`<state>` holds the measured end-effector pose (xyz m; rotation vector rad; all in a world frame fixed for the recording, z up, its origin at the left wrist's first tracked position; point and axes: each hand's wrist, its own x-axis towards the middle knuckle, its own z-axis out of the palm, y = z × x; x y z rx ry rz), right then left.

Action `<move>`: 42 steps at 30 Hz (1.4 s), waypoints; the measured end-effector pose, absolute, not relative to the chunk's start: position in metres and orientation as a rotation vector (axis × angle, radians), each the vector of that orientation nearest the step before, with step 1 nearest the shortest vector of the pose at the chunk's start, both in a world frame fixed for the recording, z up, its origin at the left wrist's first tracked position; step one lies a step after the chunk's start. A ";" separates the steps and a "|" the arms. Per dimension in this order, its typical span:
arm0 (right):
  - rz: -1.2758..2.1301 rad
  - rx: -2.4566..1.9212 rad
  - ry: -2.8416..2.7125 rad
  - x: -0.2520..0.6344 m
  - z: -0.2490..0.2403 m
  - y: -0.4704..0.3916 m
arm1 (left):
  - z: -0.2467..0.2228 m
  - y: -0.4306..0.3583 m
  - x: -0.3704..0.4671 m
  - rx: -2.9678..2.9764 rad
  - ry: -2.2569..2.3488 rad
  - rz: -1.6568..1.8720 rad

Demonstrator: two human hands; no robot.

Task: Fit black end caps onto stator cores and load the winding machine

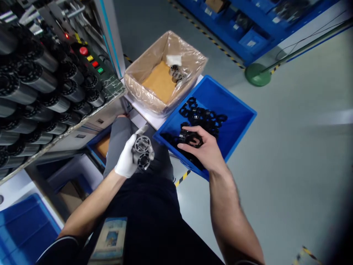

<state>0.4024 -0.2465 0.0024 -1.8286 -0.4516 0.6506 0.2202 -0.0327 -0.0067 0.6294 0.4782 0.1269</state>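
Note:
My left hand (128, 156), in a white glove, is closed around two grey metal slotted cylinders held side by side: an upper one (142, 144) and a lower one (143, 161). Their toothed, open ends face up. Over the blue bin (241, 121), my bare right hand (208, 147) has its thumb and fingers curved around a black slotted ring (195, 140). Many similar black rings (204, 117) lie heaped inside that bin, partly hidden beneath the hand.
Behind the bin is a plastic-lined cardboard box (138, 81) with cardboard, a white packet and metal cylinders inside. On the left, stacked metal cylinders (35, 77) stand near a machine's button panel (95, 63). A green stand base (257, 74) rests on the floor before blue shelving (234, 40).

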 end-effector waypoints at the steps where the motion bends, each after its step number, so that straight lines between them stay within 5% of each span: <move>1: 0.624 -1.822 -0.515 0.391 0.016 -0.241 | -0.003 -0.037 0.216 0.594 0.481 0.116; 8: 0.277 -1.824 -1.064 0.333 0.071 -0.202 | 0.024 -0.053 0.199 0.759 0.521 0.275; 30: 0.280 -1.761 -0.986 0.307 0.043 -0.182 | 0.020 -0.046 0.178 1.230 0.434 0.354; 42: 0.392 -1.656 -0.994 0.277 0.053 -0.185 | 0.031 -0.042 0.198 0.810 0.774 0.527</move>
